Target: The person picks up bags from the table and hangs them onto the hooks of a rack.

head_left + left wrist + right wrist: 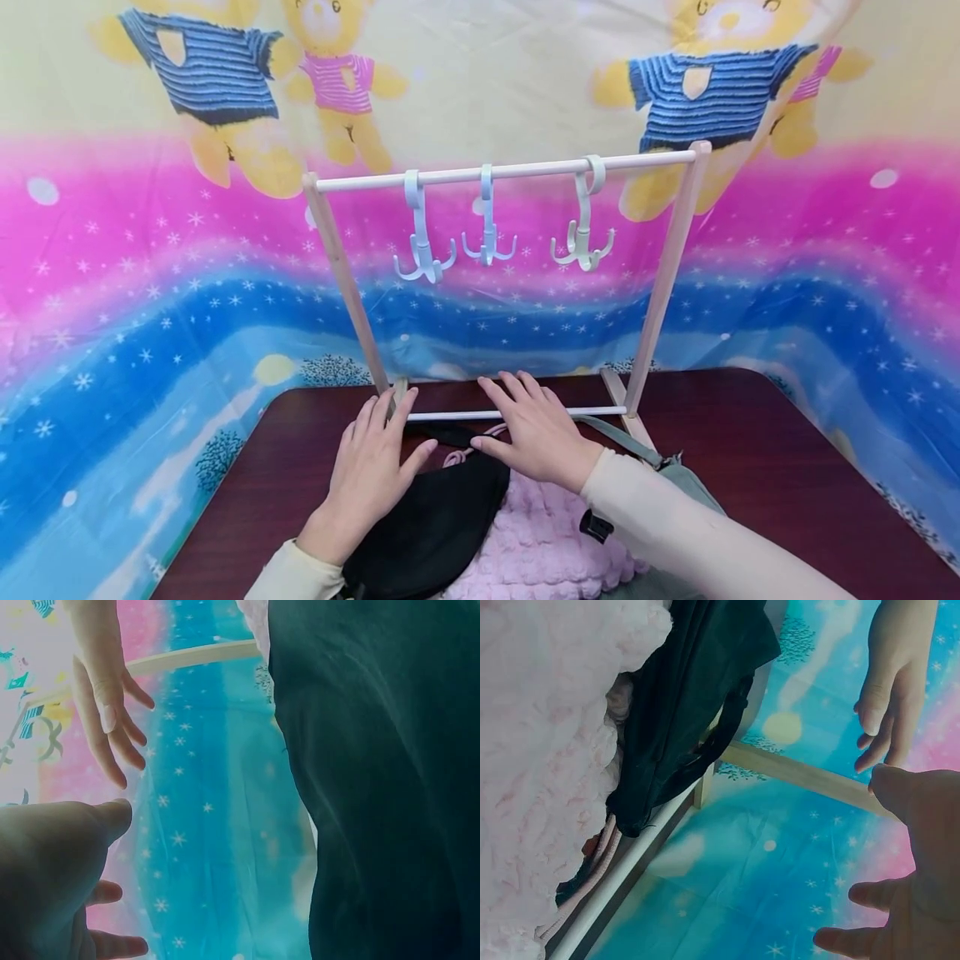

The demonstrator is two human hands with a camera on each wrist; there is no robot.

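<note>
Both hands hover over a group of bags, palms down with fingers spread and nothing held. My left hand (366,467) is above the left side of a smooth black bag (423,537). Above the top of a puffy pink bag (536,542) is my right hand (542,435), its thumb pointing toward the left hand. Pink cord handles (592,874) show beside the pink bag in the right wrist view. A grey-green bag (690,485) lies partly under it, largely hidden by the right forearm.
Behind the bags stands a wooden rack (663,283) with a white top bar. Two pale blue hooks (422,242) and a pale green hook (582,225) hang from it. The dark red table (765,475) has rounded back corners, and a printed cloth (480,308) backs it.
</note>
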